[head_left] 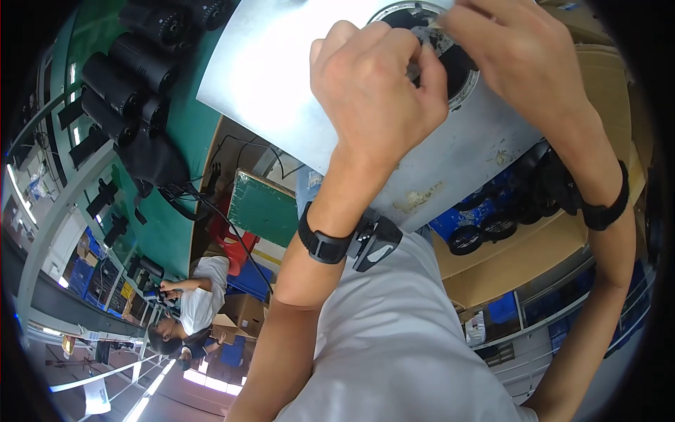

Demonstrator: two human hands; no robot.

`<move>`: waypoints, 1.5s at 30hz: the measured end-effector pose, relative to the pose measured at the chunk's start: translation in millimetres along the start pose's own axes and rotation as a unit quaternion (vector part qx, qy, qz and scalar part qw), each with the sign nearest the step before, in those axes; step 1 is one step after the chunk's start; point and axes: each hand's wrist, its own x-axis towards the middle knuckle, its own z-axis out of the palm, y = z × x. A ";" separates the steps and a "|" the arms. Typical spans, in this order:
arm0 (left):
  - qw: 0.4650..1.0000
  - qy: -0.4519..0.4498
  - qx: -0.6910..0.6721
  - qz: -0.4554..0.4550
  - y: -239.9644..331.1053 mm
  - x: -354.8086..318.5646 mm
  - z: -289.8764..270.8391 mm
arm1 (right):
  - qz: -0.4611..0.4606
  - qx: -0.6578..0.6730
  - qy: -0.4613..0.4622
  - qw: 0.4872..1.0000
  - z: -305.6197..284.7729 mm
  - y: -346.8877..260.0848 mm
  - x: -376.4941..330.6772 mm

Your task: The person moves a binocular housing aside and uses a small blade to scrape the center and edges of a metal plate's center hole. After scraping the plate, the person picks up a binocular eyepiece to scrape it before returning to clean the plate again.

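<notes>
A round black part (460, 70) with a pale metal rim sits in the top of a grey-white metal box (274, 91). Over its left side is my left hand (376, 81), fingers curled and thumb pressed to the forefinger at a small grey piece that I cannot name. My right hand (524, 49) reaches in from the right, its fingers pinched together above the same round part. Those fingertips are blurred, and what they pinch is too small to make out. Both hands partly cover the round part.
Several black cylindrical housings (126, 77) stand on a green bench (179, 155) to the left, with cables hanging below. At the right, a cardboard box (534, 271) holds round black parts (496, 225) and a blue tray. Farther off, a person (200, 295) in white works at the bench.
</notes>
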 end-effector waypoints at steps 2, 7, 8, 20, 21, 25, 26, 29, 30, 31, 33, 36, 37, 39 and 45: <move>0.999 -0.003 -0.040 -0.021 3.5 2.0 -0.5 | 0.021 0.005 -0.012 1.000 -8.5 3.9 -4.3; 0.969 0.026 -0.231 -0.085 -9.2 -1.3 -12.6 | 0.162 0.135 -0.096 0.973 -39.6 -7.1 -17.5; 0.969 0.025 -0.231 -0.081 -8.7 -1.4 -16.6 | 0.175 0.162 -0.052 0.970 -35.5 -4.7 -27.2; 0.961 -0.131 -0.057 -0.238 -64.9 -16.6 -145.7 | 0.360 0.391 0.218 0.819 24.1 -49.1 -108.3; 0.948 -0.154 0.017 -0.277 -66.1 -13.0 -154.5 | 0.398 0.395 0.219 0.798 22.6 -54.3 -107.7; 0.954 -0.129 0.138 -0.235 -63.8 -2.8 -166.0 | 0.445 0.419 0.246 0.752 18.2 -54.9 -99.5; 0.958 -0.117 0.132 -0.228 -57.4 1.9 -165.1 | 0.447 0.419 0.247 0.751 18.1 -53.3 -97.3; 0.985 -0.132 0.004 -0.111 -36.2 12.6 -134.5 | 0.415 0.412 0.243 0.774 20.4 -50.4 -90.1; 0.985 -0.161 -0.037 -0.039 -32.0 20.0 -120.2 | 0.414 0.414 0.243 0.774 21.7 -50.1 -88.0; 0.980 -0.197 -0.039 0.000 -19.9 29.4 -103.7 | 0.414 0.416 0.242 0.773 23.4 -48.6 -87.4; 0.976 -0.212 -0.053 0.022 -8.6 42.2 -75.8 | 0.428 0.380 0.226 0.788 25.4 -44.7 -81.7; 0.976 -0.183 -0.029 0.118 -15.9 57.2 -44.6 | 0.420 0.302 0.199 0.832 23.7 -40.8 -64.4; 0.976 -0.182 -0.033 0.119 -13.4 61.5 -42.1 | 0.403 0.257 0.185 0.859 23.3 -37.5 -62.6; 0.921 -0.369 -0.104 0.063 -6.0 74.0 -38.9 | 0.402 0.254 0.187 0.860 28.2 -31.3 -65.9; 0.936 -0.304 -0.113 0.135 -37.7 71.3 -23.0 | 0.438 0.299 0.223 0.818 47.2 -30.7 -68.3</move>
